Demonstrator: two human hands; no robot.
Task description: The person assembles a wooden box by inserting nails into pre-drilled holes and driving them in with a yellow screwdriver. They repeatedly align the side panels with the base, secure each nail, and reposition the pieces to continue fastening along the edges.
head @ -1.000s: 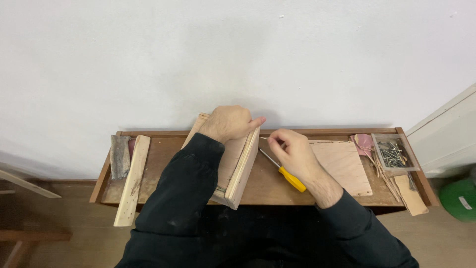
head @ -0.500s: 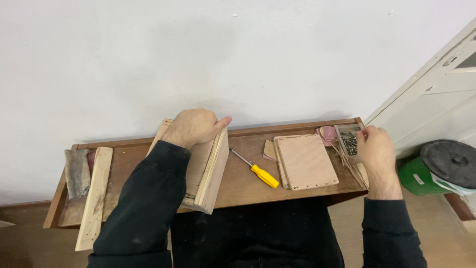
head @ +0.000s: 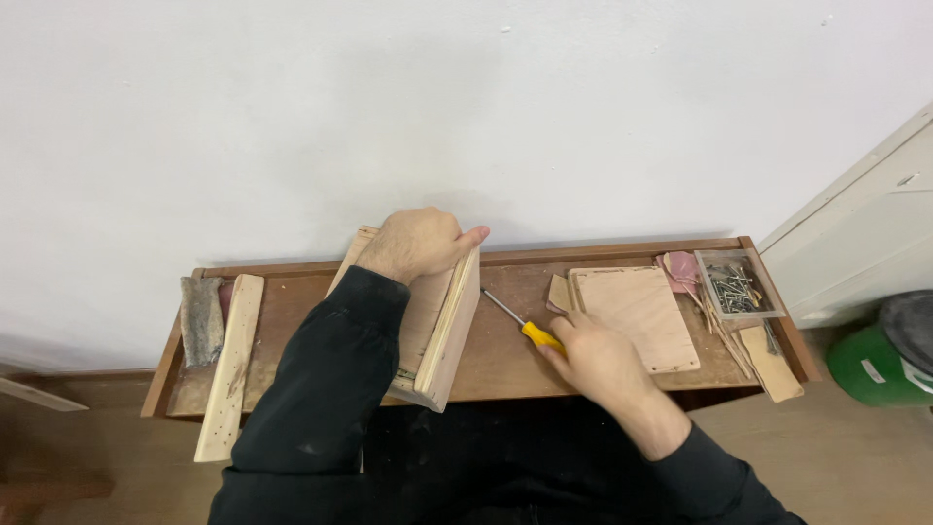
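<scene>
Back from the small box of nails, the right hand now curls its fingers onto the yellow-handled screwdriver on the bench. Left hand, fingers pressed together, steadies the wooden box; loosen that hold and it may tip.
</scene>
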